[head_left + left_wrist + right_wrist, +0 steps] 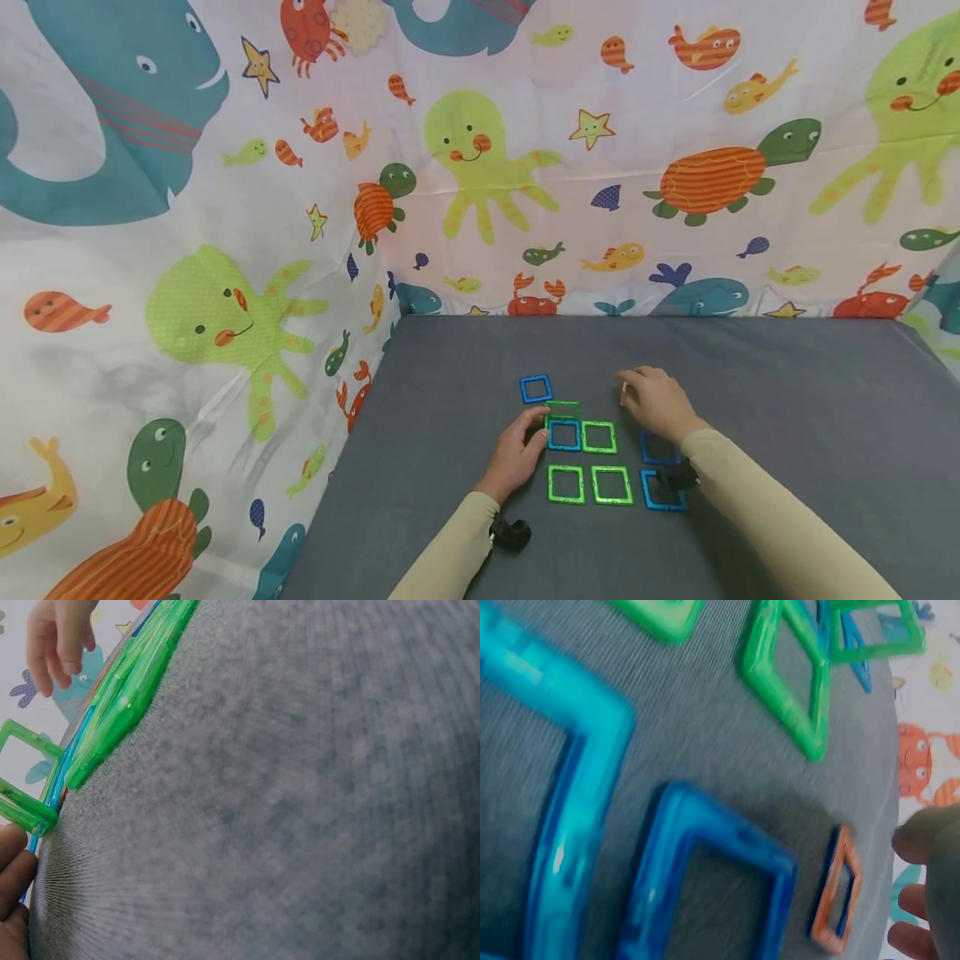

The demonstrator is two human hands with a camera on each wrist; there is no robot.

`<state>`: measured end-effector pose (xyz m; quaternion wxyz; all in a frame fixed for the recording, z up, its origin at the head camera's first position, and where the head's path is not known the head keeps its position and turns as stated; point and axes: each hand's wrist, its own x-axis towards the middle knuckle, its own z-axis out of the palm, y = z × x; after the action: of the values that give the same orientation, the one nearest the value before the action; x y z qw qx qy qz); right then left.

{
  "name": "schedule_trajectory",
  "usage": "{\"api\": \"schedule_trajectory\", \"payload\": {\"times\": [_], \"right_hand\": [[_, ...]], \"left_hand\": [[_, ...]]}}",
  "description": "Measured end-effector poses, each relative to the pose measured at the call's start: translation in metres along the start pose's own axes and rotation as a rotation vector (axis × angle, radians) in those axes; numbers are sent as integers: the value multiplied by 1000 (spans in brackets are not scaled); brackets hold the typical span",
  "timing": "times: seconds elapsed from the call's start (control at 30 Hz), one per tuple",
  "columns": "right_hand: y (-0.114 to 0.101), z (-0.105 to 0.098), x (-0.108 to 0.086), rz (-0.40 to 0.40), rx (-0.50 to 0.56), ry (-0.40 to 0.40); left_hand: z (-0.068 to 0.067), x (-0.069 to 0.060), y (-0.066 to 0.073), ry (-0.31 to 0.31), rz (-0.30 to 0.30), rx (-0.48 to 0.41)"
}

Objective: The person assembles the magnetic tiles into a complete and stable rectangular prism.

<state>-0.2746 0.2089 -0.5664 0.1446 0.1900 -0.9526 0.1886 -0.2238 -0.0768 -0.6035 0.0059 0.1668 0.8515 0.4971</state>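
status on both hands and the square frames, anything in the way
Left hand at upright green square frame. Right hand near orange square frame, not touching. Nothing seen between those two.

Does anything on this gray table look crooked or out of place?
Slightly: the farthest blue square frame sits turned at an angle to the green square frames in the nearest row. I see no damage.

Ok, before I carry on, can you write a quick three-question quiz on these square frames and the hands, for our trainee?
1. In the head view, how many frames show in the lowest row?
2. True or false: a green frame stands upright beside the left hand.
3. Which hand is nearer the orange frame?

Key:
1. Three: two green, one blue.
2. True.
3. The right hand.
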Motion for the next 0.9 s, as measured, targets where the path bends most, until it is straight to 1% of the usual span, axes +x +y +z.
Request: {"api": "schedule_trajectory", "payload": {"times": [0.07, 0.17, 0.33, 0.5, 0.67, 0.9], "right_hand": [[3, 0, -2, 16, -7, -20], [5, 0, -6, 33, -18, -74], [7, -2, -14, 26, -23, -118], [12, -2, -21, 19, -34, -142], [12, -2, -23, 22, -42, -153], [10, 0, -23, -34, -55, -131]], "left_hand": [[0, 0, -1, 6, 9, 1], [0, -1, -1, 10, 10, 5], [0, -1, 0, 4, 9, 13], [1, 0, -2, -8, 1, 11], [0, 0, -2, -11, -10, 2], [0, 0, -3, -8, -4, 2]]}}
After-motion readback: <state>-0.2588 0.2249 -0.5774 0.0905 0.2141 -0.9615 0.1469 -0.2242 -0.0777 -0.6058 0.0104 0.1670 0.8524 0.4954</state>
